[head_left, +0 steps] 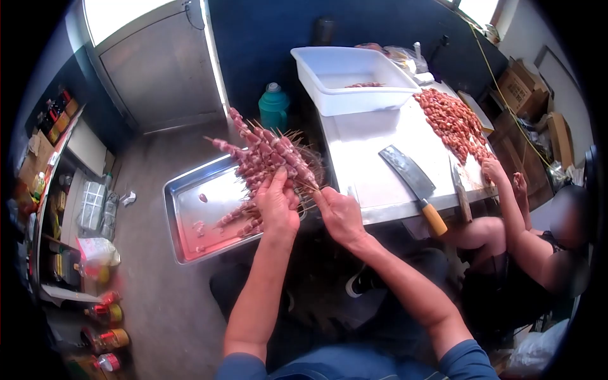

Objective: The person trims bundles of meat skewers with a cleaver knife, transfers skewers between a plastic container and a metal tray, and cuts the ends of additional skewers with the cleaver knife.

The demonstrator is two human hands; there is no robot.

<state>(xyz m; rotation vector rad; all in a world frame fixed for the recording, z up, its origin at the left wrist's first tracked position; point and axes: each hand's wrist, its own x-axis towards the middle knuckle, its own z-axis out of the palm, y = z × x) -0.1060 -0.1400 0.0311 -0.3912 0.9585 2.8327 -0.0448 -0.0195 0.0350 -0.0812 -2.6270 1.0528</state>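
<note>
A thick bunch of raw meat skewers (pixel 263 152) is held up in front of me, over a metal tray. My left hand (pixel 278 202) is closed around the bunch from below, thumb along the meat. My right hand (pixel 339 212) grips the stick ends at the bunch's right side, with fingers curled shut. Below, the shallow metal tray (pixel 183 234) holds a few more skewers (pixel 247 221) and small loose meat bits in reddish liquid. Part of the tray is hidden behind my left hand and the bunch.
On the white table (pixel 361 171) lie a cleaver (pixel 408 171), a knife (pixel 460 190) and a meat pile (pixel 453 120). A white bin (pixel 354 101) stands at the back. At right, a seated person's hands (pixel 494 170) reach the pile. A teal thermos (pixel 273 107) stands behind the tray.
</note>
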